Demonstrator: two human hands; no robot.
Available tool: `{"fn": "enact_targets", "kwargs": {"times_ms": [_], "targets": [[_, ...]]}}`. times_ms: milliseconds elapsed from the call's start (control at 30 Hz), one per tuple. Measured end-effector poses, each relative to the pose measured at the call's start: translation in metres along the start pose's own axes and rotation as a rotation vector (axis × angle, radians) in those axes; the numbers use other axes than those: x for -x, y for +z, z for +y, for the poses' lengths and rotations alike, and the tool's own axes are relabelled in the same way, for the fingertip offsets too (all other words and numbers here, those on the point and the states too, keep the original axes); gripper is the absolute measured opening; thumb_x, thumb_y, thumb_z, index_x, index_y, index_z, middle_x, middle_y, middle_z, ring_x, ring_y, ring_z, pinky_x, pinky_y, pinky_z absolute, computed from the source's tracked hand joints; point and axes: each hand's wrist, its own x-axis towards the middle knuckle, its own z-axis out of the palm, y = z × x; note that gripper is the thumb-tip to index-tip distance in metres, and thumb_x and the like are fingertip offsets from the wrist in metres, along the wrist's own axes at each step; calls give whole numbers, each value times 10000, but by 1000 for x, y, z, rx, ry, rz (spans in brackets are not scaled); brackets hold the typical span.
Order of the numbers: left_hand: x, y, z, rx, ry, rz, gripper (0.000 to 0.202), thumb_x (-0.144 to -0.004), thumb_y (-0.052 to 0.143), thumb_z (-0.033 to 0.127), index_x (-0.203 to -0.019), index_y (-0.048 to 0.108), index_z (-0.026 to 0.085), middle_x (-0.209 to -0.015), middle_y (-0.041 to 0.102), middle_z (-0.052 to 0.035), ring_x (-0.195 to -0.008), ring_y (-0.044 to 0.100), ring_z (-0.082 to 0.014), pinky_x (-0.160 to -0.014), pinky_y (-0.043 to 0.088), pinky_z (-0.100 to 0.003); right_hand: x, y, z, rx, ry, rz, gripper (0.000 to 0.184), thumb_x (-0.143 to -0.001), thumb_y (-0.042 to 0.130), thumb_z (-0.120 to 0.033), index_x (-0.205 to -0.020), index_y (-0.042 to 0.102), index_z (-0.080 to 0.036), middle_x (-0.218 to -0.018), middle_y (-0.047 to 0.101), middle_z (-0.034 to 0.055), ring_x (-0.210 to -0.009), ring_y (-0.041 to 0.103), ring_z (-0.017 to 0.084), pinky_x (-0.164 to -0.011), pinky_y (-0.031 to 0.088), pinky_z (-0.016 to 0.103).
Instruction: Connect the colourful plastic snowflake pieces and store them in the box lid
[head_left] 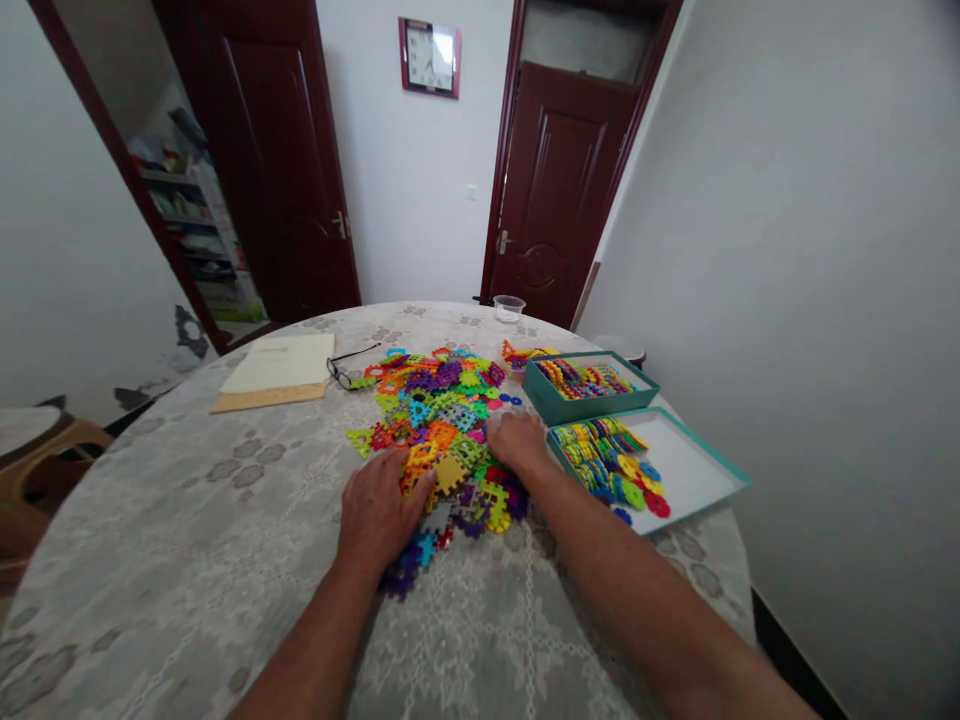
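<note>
A heap of colourful plastic interlocking pieces (442,410) is spread over the middle of a round table (187,560) with a pale patterned cloth. My left hand (379,510) lies flat on the near left edge of the heap, fingers stretched out over yellow and orange pieces. My right hand (517,440) rests on the right side of the heap with its fingers curled down among the pieces; what they grip, if anything, is hidden.
A teal box (559,405) holding stacked coloured pieces stands right of the heap; its lid (697,470) with more pieces lies nearer. Glasses (349,370) and a tan folder (277,370) lie at the far left. A clear cup (509,308) sits at the far edge.
</note>
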Motion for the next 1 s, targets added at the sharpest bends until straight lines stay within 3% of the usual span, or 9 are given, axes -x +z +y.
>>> {"fn": "enact_targets", "kwargs": {"times_ms": [167, 233, 333, 500, 567, 733, 900, 1000], "targets": [[-2, -3, 2, 10, 0, -17, 484, -1007, 505, 561, -1299, 632, 196, -1359, 692, -135, -1274, 625, -322, -1110, 470, -483, 39, 1, 1, -167, -258, 61, 516, -1108, 336, -491, -1279, 710, -180, -1242, 747, 158, -1215, 652, 279, -1083, 432, 396], [-3, -3, 1, 4, -2, -28, 475, -1006, 503, 560, -1298, 634, 209, -1354, 697, -129, -1259, 634, -320, -1092, 482, -480, 47, 4, 10, -256, -337, 144, 474, -1109, 361, -460, -1330, 681, -189, -1287, 729, 144, -1245, 633, 265, -1095, 429, 387], [-5, -3, 0, -16, -2, -43, 483, -1004, 494, 575, -1295, 634, 215, -1350, 697, -129, -1263, 637, -320, -1091, 487, -472, 48, 15, 26, -224, -225, 233, 474, -1081, 454, -466, -1381, 640, -149, -1407, 649, 200, -1350, 553, 302, -1154, 380, 443], [-6, -1, -3, -21, 1, -48, 536, -1009, 454, 592, -1302, 628, 177, -1346, 691, -162, -1248, 646, -338, -1077, 503, -494, 43, 26, 35, -189, -39, 203, 509, -1058, 490, -517, -1299, 683, -113, -1408, 623, 259, -1361, 532, 353, -1165, 358, 517], [-6, 0, -4, -15, 10, -47, 540, -1009, 453, 586, -1305, 629, 170, -1350, 690, -166, -1241, 649, -337, -1071, 508, -493, 45, 22, 32, -260, -64, 184, 474, -1071, 469, -473, -1295, 691, -119, -1368, 659, 237, -1326, 569, 329, -1158, 373, 487], [-6, 0, -4, -11, -2, -55, 531, -1008, 474, 577, -1338, 623, 188, -1376, 687, -149, -1272, 637, -320, -1110, 484, -475, 62, 10, 31, -496, -325, 189, 395, -1085, 449, -384, -1326, 680, -173, -1339, 709, 120, -1282, 613, 224, -1144, 411, 348], [-4, -5, 2, 4, -17, -73, 526, -1010, 496, 566, -1354, 620, 188, -1393, 679, -141, -1301, 621, -318, -1119, 479, -475, 91, 27, 44, -370, -224, 209, 498, -1047, 494, -479, -1440, 609, -197, -1484, 593, 177, -1417, 505, 328, -1212, 346, 508], [-2, -5, 5, 9, -11, -50, 522, -1014, 510, 546, -1348, 625, 163, -1385, 677, -161, -1301, 615, -329, -1123, 473, -491, 106, 43, 38, -357, -237, 220, 586, -1024, 522, -521, -1503, 556, -186, -1587, 482, 208, -1497, 404, 380, -1241, 287, 585]]}}
